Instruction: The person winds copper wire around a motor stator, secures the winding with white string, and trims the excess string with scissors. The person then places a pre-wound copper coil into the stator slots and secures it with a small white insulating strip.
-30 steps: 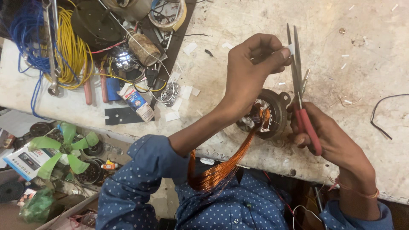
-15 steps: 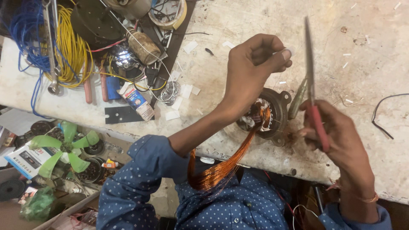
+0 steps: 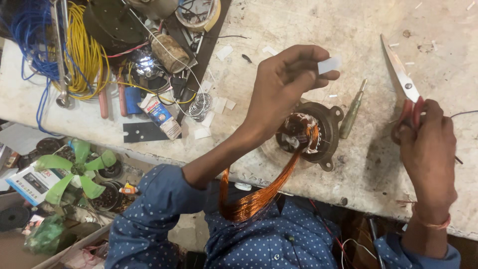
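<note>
While the small white slip of insulating paper (image 3: 329,65) sits pinched between the thumb and fingertips of the left hand (image 3: 284,87), it hovers just above the motor stator (image 3: 311,134), which lies flat on the tabletop (image 3: 298,30) directly under that hand. Judging from the stator, the winding looks only partly done: copper wire (image 3: 259,194) already fills some of the slots, but a thick loose hank of it trails off the tabletop edge toward the person's lap, and the slip in hand is not yet seated in any slot. The right hand (image 3: 428,144) is closed around the red handles of a pair of scissors (image 3: 401,79), blades pointing away and shut or nearly so, well to the right of the stator and clear of it. Between the two hands, just beside the stator, lies a green-handled screwdriver (image 3: 352,112). More cut white slips (image 3: 214,107) lie scattered to the left of the left hand, so paper seems cut ready for further slots.

As for containers, a small glue tube (image 3: 162,115) lies on its side further left, capped as far as I can tell, and beyond it a shallow round tape-like ring (image 3: 199,12) holds odd bits I cannot make out. Coils of yellow wire (image 3: 87,55) and blue wire (image 3: 27,45) lie at the far left.
</note>
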A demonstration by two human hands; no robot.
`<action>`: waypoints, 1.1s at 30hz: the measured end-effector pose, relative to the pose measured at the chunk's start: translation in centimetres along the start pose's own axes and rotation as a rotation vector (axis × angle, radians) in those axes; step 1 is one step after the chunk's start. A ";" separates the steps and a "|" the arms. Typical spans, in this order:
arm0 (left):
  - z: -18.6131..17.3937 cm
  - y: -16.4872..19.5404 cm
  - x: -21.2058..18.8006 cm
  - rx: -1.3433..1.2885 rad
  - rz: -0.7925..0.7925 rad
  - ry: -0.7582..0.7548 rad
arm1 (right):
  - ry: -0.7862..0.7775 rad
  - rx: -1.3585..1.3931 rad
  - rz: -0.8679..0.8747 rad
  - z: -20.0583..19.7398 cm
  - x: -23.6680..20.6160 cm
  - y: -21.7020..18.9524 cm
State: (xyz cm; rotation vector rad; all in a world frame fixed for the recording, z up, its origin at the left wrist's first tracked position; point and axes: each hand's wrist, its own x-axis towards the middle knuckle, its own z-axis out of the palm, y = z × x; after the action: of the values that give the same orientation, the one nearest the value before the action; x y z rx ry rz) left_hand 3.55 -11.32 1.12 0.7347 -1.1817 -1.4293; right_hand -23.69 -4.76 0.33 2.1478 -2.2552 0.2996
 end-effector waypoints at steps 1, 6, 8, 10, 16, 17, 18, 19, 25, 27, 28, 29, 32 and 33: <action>0.0 0.0 0.0 0.021 -0.015 -0.003 | -0.014 -0.055 -0.006 -0.4 -0.1 -0.2; 0.7 0.2 0.0 0.044 0.003 -0.065 | 0.192 0.281 -0.180 -2.9 -0.3 -1.6; 1.5 0.4 0.1 0.088 -0.034 -0.080 | 0.218 0.536 -0.252 -3.6 -0.2 -2.4; 2.5 0.6 0.0 0.112 -0.032 -0.113 | 0.240 0.654 -0.330 -3.9 0.2 -3.3; 3.5 2.0 -1.3 0.039 0.004 -0.161 | 0.408 0.454 -0.522 -3.5 1.1 -5.4; 3.3 2.3 -1.4 0.057 -0.023 -0.149 | 0.438 0.401 -0.551 -3.3 1.3 -5.6; 3.1 2.5 -1.5 0.075 -0.050 -0.138 | 0.448 0.412 -0.550 -3.1 1.3 -5.8; 3.0 2.7 -1.6 0.092 -0.054 -0.125 | 0.458 0.426 -0.550 -2.8 1.4 -6.0; 2.5 2.0 -2.9 0.118 -0.062 -0.096 | 0.476 0.456 -0.602 -1.4 0.6 -6.6; 2.1 1.5 -3.2 0.140 -0.058 -0.124 | 0.489 0.451 -0.578 -1.1 0.2 -6.9; 2.0 1.3 -3.4 0.246 0.030 -0.126 | 0.490 0.460 -0.570 -0.9 0.2 -7.0; 1.7 1.1 -3.5 0.353 0.119 -0.129 | 0.490 0.469 -0.561 -0.8 0.0 -7.2; 1.5 0.4 -4.2 0.582 0.339 -0.116 | 0.480 0.493 -0.557 -0.4 -0.2 -7.5; 1.4 0.2 -4.3 0.644 0.409 -0.111 | 0.480 0.486 -0.564 -0.2 -0.2 -7.7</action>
State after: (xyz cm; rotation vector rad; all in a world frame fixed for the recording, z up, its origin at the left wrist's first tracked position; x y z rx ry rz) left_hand 3.25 -6.77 1.00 0.7872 -1.7940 -0.7504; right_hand -16.11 -4.88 1.46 2.4429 -1.3500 1.2689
